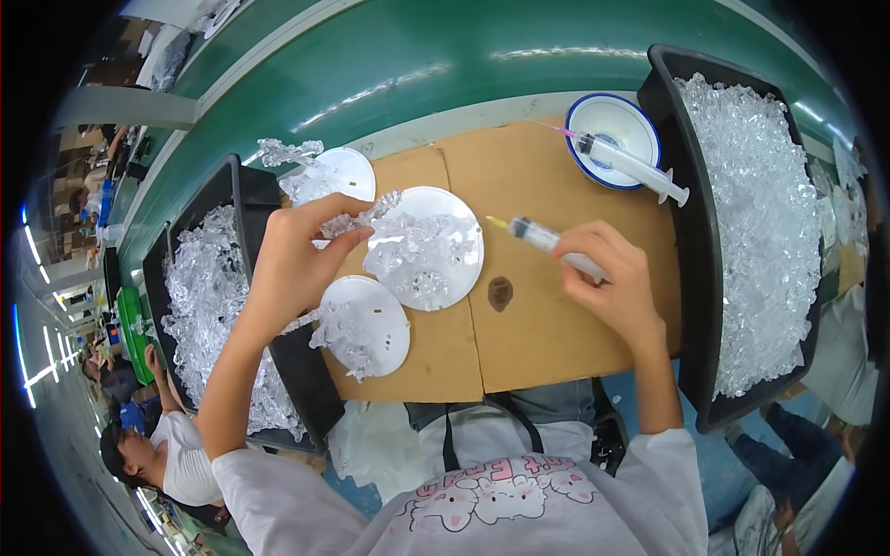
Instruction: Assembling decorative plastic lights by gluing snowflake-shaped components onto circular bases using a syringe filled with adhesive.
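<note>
My left hand (pixel 311 236) pinches a clear, branching plastic piece (pixel 373 211) between thumb and fingers. It holds the piece over the left edge of a white round disc (pixel 426 198), where more clear plastic parts (pixel 422 248) are heaped. In my right hand (pixel 607 278) is a syringe (pixel 538 235) with a yellow tip, gripped around its barrel. The tip points left, just beyond the disc's right edge. Two more white discs, one far left (pixel 359 169) and one near (pixel 394 324), also bear clear plastic pieces.
Brown cardboard (pixel 565 352) covers the work surface; it has a dark stain (pixel 500 294). A second syringe (pixel 640 170) with a pink needle lies across a blue-rimmed white bowl (pixel 633 125). Black bins of clear pieces flank me, right (pixel 702 306) and left (pixel 306 380).
</note>
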A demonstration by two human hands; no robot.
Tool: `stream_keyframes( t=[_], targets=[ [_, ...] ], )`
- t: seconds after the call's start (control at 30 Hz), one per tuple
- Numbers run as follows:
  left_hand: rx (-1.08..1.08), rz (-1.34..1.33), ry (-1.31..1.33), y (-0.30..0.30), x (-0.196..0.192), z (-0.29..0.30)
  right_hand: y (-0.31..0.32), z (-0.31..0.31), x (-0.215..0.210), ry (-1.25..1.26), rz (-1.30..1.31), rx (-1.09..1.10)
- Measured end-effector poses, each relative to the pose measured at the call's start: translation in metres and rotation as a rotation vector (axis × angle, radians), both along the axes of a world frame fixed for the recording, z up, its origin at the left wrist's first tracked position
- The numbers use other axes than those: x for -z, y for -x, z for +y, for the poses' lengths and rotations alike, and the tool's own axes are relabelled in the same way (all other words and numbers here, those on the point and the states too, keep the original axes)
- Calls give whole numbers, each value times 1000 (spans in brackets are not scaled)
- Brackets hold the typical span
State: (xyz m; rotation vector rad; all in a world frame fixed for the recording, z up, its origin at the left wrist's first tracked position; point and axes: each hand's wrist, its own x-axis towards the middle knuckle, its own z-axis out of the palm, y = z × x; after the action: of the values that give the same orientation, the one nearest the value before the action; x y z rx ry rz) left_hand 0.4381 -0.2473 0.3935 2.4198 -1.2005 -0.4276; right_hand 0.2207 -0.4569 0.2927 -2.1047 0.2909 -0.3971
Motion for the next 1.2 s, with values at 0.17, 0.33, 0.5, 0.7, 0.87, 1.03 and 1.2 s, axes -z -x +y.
stream_keyframes(
  t=[0.17,0.33,0.5,0.7,0.87,1.03,1.2],
  targets=[
    [-63,218,121,-19,-3,-1,28,0,-2,-78,-97,197],
    [-65,419,311,-22,1,-13,45,1,12,-112,-93,262],
    [-22,275,304,-38,0,-39,47,3,24,-71,-111,321],
    [128,-128,250,-123,8,-136,46,3,25,21,-5,400],
    [121,-230,212,-199,47,-175,40,11,21,114,49,394],
    [50,-366,452,-176,24,-139,41,11,14,331,7,311],
    [-49,-627,169,-74,-59,51,73,15,6,302,-80,446]
  ],
)
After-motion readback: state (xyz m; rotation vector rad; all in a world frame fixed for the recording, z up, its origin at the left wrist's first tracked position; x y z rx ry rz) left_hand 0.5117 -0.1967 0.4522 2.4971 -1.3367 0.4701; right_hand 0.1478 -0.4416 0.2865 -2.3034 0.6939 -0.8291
